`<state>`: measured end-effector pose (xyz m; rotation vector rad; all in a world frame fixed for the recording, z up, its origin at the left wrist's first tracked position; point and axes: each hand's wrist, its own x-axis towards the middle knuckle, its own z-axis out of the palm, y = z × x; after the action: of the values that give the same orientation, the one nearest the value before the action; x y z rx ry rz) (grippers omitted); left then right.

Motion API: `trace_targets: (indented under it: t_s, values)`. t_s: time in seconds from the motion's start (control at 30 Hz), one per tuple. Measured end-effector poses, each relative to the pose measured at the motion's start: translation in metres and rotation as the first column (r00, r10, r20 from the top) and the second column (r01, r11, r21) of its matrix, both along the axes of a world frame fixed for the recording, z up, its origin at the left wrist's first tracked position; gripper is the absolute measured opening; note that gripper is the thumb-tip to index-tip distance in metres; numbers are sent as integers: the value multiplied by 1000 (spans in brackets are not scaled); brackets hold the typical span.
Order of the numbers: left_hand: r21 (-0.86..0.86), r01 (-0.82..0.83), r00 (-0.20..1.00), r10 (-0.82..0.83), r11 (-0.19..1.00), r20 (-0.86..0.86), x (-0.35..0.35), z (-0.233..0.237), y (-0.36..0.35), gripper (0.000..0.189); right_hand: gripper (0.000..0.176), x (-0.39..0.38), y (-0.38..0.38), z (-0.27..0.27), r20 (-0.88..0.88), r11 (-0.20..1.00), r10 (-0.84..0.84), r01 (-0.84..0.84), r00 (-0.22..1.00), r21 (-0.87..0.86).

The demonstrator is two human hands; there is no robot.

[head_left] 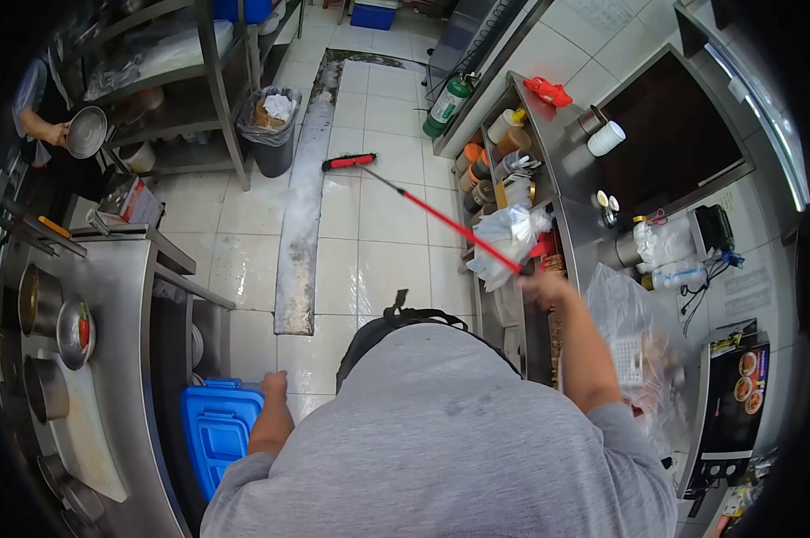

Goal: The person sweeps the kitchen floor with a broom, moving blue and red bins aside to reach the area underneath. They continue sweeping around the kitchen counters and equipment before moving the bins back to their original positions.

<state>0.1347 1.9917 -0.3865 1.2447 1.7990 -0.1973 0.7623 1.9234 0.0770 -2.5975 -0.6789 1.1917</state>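
Observation:
My right hand (551,289) is closed around the end of a long red handle. It belongs to a floor brush (349,161) with a red and black head, which rests on the white tiles ahead of me, just right of a drain channel (299,224) with white foam in it. A white plastic bag (511,240) hangs by the shelf close to that hand. My left hand (275,384) hangs low at my side, near a blue plastic lid (217,430); its fingers are mostly hidden.
Left stands a steel counter (122,314) with pots and a cutting board (87,430). Beyond are a lined trash bin (273,157) and a person's hand (55,133) holding a round pan (87,132). A green fire extinguisher (447,106) stands near the right-hand shelves of bottles.

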Motion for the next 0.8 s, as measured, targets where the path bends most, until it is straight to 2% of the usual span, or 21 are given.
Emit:
trace_targets:
  t_s: [0.03,0.07,0.1,0.13,0.17,0.2,0.23,0.27,0.3,0.33,0.37,0.4,0.43,0.47,0.5,0.53,0.57,0.63,0.67,0.77,0.8]
  values:
    - [84,-56,998,54,995,25,20,12,7,57,36,41,10,9,2,997,36,-36,999,67]
    - [34,-87,992,83,996,99,33,14,17,57,35,85,7,27,302,938,294,-334,907,90]
    - [-22,-111,978,113,994,173,45,13,28,57,25,74,12,89,495,980,200,-173,846,-100]
    - [-44,-63,963,73,997,258,55,22,37,61,24,164,-16,90,608,753,643,-531,466,-389]
    - [-65,-12,939,34,998,343,69,34,46,66,15,194,-48,123,598,942,91,-264,796,208]
    - [-227,-204,898,275,952,344,93,58,57,73,17,225,-75,164,309,949,-225,136,924,286]
    - [-389,-385,810,508,837,293,128,99,65,79,22,211,-87,190,358,975,-163,94,919,203]
    - [-536,-343,739,574,772,353,161,92,85,88,27,197,-93,163,329,974,-178,120,927,190]
    - [-526,-188,661,503,829,557,207,58,106,91,33,180,-98,127,307,972,-198,147,931,182]
    - [-392,-135,721,362,910,591,270,127,116,89,43,162,-102,82,-19,935,-282,279,959,218]
    - [-343,-34,691,270,939,670,328,176,126,84,62,122,-95,36,-270,879,-323,393,907,270]
    - [-286,64,648,178,956,741,370,206,134,79,90,116,-83,-29,-651,734,-424,660,630,160]
    - [-301,79,646,181,950,742,399,220,135,79,104,118,-70,-89,-809,442,-483,891,335,105]
    - [-305,188,620,129,933,774,435,229,133,79,109,127,-48,-123,-838,278,-473,949,272,151]
    - [-289,286,568,81,913,819,482,240,135,80,102,160,-24,-159,-846,21,-500,979,187,204]
    - [-261,370,573,2,892,820,511,242,133,80,78,211,-7,-186,-925,-124,-344,969,161,215]
    - [-183,425,596,-122,887,794,531,249,131,79,54,231,9,-177,-936,-251,-270,922,226,295]
    - [-169,432,587,-135,886,798,552,236,131,77,49,320,17,-247,-973,-558,-230,818,10,140]
    - [-199,422,619,-120,884,776,556,222,130,77,49,328,23,-257,-969,-553,-245,825,-28,116]
    - [-390,142,810,120,910,574,548,167,136,72,54,334,22,-282,-892,-462,-450,866,-40,194]
    - [-424,114,872,114,898,475,543,158,134,71,57,337,13,-307,-589,-30,-733,849,340,528]
